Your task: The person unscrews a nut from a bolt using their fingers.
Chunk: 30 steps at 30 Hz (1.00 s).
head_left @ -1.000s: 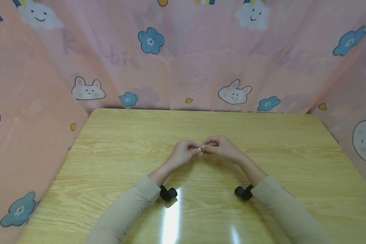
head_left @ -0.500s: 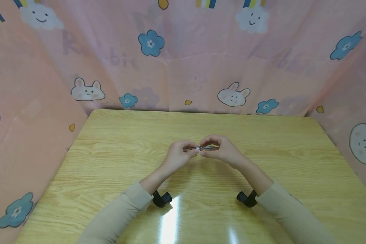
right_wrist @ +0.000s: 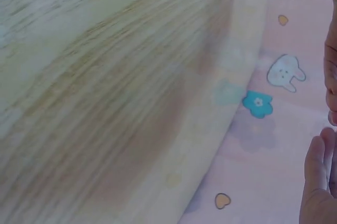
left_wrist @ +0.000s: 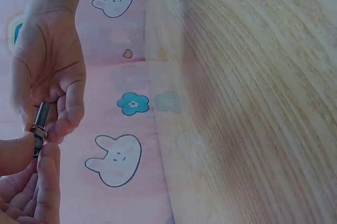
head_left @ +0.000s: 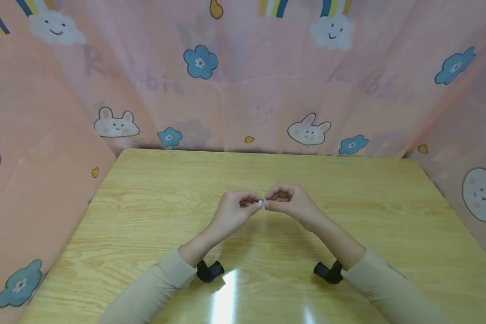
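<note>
A small metal bolt with a threaded shank and a nut on it is held between both hands above the table. My left hand pinches its lower end between thumb and fingers, as the left wrist view shows. Thumb and fingertips of my right hand close in from either side at the nut, with the bare thread pointing into the palm. In the head view the fingers cover most of the bolt. Only parts of the left hand and right hand show in the right wrist view.
Under the hands lies a wood-grain table with a glare streak near its front. A pink printed cloth hangs behind it and along both sides. A black wrist camera sits at the left cuff, another black camera at the right.
Half a second ago the right fingers were spread, showing the bolt's shank; now they are together again at the nut. Both hands have shifted slightly left and lower in the head view.
</note>
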Tool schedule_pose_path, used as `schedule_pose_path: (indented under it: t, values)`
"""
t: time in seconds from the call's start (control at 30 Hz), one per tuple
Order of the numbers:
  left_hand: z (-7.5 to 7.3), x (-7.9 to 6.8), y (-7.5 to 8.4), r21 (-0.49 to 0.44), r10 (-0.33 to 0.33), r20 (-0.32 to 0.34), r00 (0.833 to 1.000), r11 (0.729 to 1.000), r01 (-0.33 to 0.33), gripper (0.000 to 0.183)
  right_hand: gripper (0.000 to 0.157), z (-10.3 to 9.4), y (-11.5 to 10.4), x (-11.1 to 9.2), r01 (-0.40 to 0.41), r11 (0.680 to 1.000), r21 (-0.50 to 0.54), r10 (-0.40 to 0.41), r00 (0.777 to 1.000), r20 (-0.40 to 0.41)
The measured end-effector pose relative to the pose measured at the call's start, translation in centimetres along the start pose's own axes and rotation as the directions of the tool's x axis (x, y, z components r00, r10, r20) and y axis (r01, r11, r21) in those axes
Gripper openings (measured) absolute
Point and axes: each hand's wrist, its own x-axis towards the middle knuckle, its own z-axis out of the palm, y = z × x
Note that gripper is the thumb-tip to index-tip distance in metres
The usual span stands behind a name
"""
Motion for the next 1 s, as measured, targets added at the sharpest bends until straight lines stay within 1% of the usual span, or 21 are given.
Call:
schedule_pose_path:
  t: [0.13, 0.23, 0.3, 0.37, 0.5, 0.63, 0.77, 0.83, 0.9, 1.0]
  values:
    - [-0.2, -0.3, 0.2, -0.003, 0.031, -0.011, 0.999, 1.0, -0.031, 0.013, 0.028, 0.2, -0.5, -0.2, 0.021, 0.999, -0.043, -0.021, 1.0, -0.01]
    - [-0.3, -0.5, 0.4, -0.017, 0.058, -0.036, 0.998, 0.998, -0.058, 0.013, 0.028, 0.6, -0.9, -0.3, -0.011, 0.999, -0.033, 0.01, 1.0, -0.021]
    - [-0.4, -0.7, 0.5, -0.024, 0.083, -0.051, 0.995, 0.996, -0.084, 0.013, 0.028, 0.8, -1.1, -0.4, -0.044, 0.999, -0.009, 0.044, 0.999, -0.014]
    - [-0.4, -0.9, 0.7, -0.023, 0.112, -0.062, 0.992, 0.993, -0.113, 0.013, 0.024, 1.0, -1.3, -0.5, -0.064, 0.998, 0.017, 0.064, 0.998, 0.003]
    - [-0.7, -1.1, 1.0, -0.016, 0.165, -0.064, 0.984, 0.986, -0.166, 0.013, 0.014, 1.1, -1.9, -1.0, -0.036, 0.998, 0.042, 0.035, 0.999, 0.024]
    - [-0.9, -1.2, 1.2, -0.008, 0.195, -0.074, 0.978, 0.981, -0.196, 0.013, 0.021, 1.0, -2.3, -1.3, -0.004, 1.0, 0.019, 0.004, 1.0, 0.019]
    - [-1.0, -1.2, 1.4, 0.003, 0.217, -0.088, 0.972, 0.976, -0.217, 0.012, 0.024, 1.1, -2.5, -1.4, -0.011, 1.0, 0.003, 0.011, 1.0, 0.016]
    - [-1.0, -1.4, 1.5, -0.001, 0.223, -0.092, 0.97, 0.975, -0.224, 0.011, 0.025, 1.2, -2.4, -1.5, -0.02, 1.0, 0.017, 0.019, 0.999, 0.027]
    - [-1.0, -1.5, 1.5, -0.004, 0.239, -0.096, 0.966, 0.971, -0.241, 0.011, 0.022, 1.3, -2.3, -1.5, -0.021, 0.999, 0.035, 0.02, 0.999, 0.041]
    - [-1.1, -1.6, 1.7, -0.008, 0.265, -0.103, 0.959, 0.964, -0.267, 0.011, 0.014, 1.3, -2.2, -1.6, 0.007, 0.998, 0.058, -0.01, 0.998, 0.058]
